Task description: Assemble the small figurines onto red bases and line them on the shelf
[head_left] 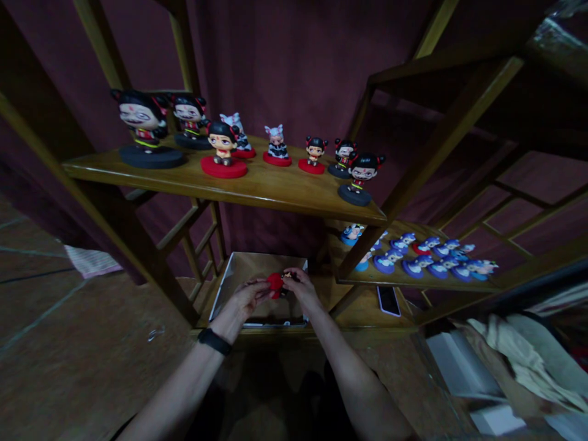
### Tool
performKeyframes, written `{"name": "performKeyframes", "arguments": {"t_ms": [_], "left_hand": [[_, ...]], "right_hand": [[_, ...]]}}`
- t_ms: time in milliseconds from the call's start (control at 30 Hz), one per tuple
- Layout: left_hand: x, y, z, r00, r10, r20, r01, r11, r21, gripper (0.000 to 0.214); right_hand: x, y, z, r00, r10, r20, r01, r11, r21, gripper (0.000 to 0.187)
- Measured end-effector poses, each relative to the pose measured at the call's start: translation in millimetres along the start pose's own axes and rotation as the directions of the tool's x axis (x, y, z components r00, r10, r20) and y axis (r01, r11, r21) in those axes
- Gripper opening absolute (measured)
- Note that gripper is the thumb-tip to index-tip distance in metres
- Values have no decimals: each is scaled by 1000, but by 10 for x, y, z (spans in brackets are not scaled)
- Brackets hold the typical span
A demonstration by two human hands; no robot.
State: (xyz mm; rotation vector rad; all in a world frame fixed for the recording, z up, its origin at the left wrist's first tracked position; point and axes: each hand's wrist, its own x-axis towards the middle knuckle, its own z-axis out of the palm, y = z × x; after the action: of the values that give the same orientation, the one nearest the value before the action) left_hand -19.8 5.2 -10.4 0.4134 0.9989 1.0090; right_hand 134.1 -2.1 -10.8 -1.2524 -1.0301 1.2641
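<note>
Both of my hands are around one small figurine (275, 283), which has a red round base and a dark-haired head. My left hand (250, 294), with a black band on its wrist, grips the red base from the left. On the other side, my right hand (301, 285) has its fingers closed at the figurine's head. The figurine is tilted onto its side above an open shallow cardboard box (234, 275) on the lower shelf. Fingers cover part of the figurine.
Several figurines (275, 147) on red or dark bases stand along the wooden shelf (271, 190) above my hands. Purple and blue figurines (418, 265) fill a lower right shelf, with a phone (388, 301) beneath it. White boxes (463, 367) and cloth (519, 349) lie at right.
</note>
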Motion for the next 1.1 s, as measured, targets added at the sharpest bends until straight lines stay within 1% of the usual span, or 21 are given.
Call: {"name": "performKeyframes", "arguments": {"t_ms": [100, 233, 400, 600, 767, 900, 1033, 1100], "left_hand": [[-16, 7, 19, 998, 18, 61, -18, 1000, 2, 15], [-47, 16, 58, 992, 27, 126, -28, 1000, 6, 15], [-69, 12, 95, 987, 60, 150, -58, 998, -19, 13], [-77, 2, 93, 984, 95, 153, -92, 995, -23, 13], [-88, -24, 102, 968, 116, 224, -110, 993, -40, 15], [-81, -26, 116, 958, 153, 244, -140, 988, -70, 18], [-88, 24, 135, 957, 161, 243, -154, 987, -46, 16], [-103, 54, 142, 955, 149, 257, -151, 989, -13, 16]], "right_hand": [[-17, -10, 17, 1000, 20, -3, -20, 1000, 20, 27], [-8, -6, 20, 999, 20, -30, -20, 1000, -8, 29], [-17, -17, 13, 999, 9, -35, -9, 1000, -24, 28], [-46, -60, -6, 999, -40, -31, 37, 994, -105, 23], [-48, -61, -8, 999, -24, 22, 26, 996, -91, 24], [-51, -69, 2, 998, -3, 56, 6, 999, -53, 25], [-53, -115, -3, 999, -29, 18, 30, 999, -34, 23], [-58, -137, -6, 999, -24, 34, 25, 999, -27, 24]]}}
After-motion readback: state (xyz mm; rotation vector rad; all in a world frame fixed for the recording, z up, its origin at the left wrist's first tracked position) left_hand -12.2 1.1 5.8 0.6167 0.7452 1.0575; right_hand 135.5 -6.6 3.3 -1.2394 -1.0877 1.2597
